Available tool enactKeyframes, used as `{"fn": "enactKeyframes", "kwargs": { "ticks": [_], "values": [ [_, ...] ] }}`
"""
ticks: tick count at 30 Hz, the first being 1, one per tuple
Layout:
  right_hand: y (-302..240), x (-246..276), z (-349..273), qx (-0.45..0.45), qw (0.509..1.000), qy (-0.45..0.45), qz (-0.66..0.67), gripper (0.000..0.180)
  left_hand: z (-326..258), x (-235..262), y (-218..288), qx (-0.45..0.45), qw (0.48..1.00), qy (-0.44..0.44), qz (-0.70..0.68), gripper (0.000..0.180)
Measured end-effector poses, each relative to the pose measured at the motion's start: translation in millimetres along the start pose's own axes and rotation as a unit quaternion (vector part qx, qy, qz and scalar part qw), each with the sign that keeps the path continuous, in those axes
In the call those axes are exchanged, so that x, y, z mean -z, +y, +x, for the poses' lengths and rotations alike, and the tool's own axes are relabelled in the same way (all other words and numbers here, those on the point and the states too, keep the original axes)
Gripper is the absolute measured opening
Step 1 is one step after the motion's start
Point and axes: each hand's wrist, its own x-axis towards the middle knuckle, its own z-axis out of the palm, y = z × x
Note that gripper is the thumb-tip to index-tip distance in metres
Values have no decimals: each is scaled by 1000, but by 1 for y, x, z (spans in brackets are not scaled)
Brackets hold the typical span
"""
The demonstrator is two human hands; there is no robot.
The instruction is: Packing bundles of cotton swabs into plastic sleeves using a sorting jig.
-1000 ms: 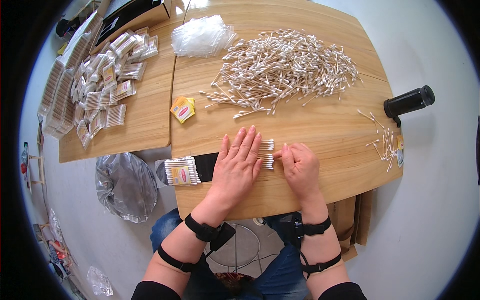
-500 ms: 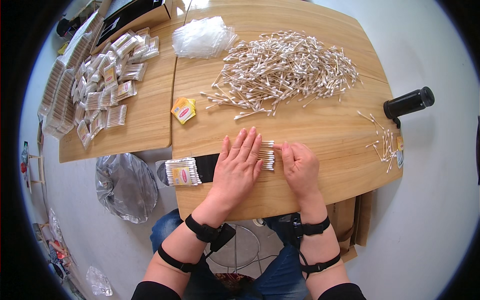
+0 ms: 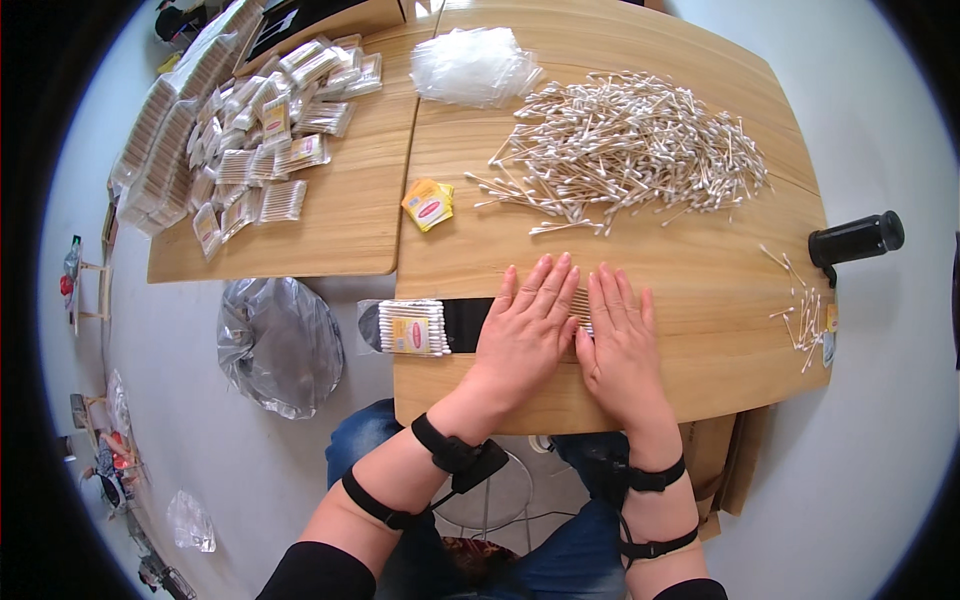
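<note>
Both my hands lie flat, palms down and fingers stretched out, the left hand and the right hand side by side with their thumbs nearly meeting; neither is closed around anything. In the narrow gap between them I can see the wooden shafts of a row of cotton swabs, its ends hidden by my hands. My left hand also covers one end of a black strip on the table. At the strip's far end lies a swab bundle topped by a yellow card, with clear film poking out past it; I cannot tell whether the bundle sits inside that film. Beyond my hands are a heap of loose swabs, a pile of flat clear bags and some yellow cards. Over to the left, filled packets of swabs, some showing a yellow card, lie jumbled beside stacked rows of packets. Behind them an open cardboard box holds something dark. A bin, lined with grey see-through plastic, stands on the floor.
</note>
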Motion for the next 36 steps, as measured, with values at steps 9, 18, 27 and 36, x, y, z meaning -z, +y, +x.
{"fn": "enactKeyframes", "kwargs": {
  "ticks": [9,18,27,36],
  "values": [
    [-12,-4,-2,-16,999,-8,-49,60,-3,33,-18,42,994,22,-97,47],
    [-39,-8,5,38,998,-39,-44,61,-41,80,-105,185,980,70,-5,18],
    [-58,-14,17,79,995,-52,-20,60,-61,53,-128,241,966,56,-79,24],
    [-84,-27,26,97,994,-40,-13,59,-62,51,-132,242,958,45,-144,27]
  ]
}}
